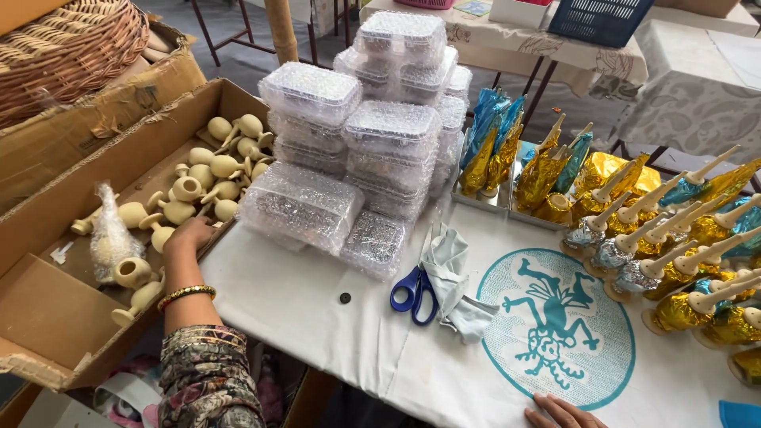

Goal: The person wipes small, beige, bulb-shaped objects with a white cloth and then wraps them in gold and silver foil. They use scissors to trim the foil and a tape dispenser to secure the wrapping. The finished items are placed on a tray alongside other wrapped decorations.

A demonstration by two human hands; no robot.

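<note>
My left hand reaches into an open cardboard box on the left and rests among several cream wooden spinning tops; whether its fingers close on one I cannot tell. A gold bangle sits on that wrist, above a patterned sleeve. My right hand lies flat on the white cloth at the bottom edge, fingers spread and holding nothing. A blue printed round emblem lies just above it.
Stacked bubble-wrapped plastic boxes stand in the table's middle. Blue-handled scissors and a grey cloth lie beside them. Foil-wrapped tops in gold, blue and silver crowd the right. A wicker basket sits upper left.
</note>
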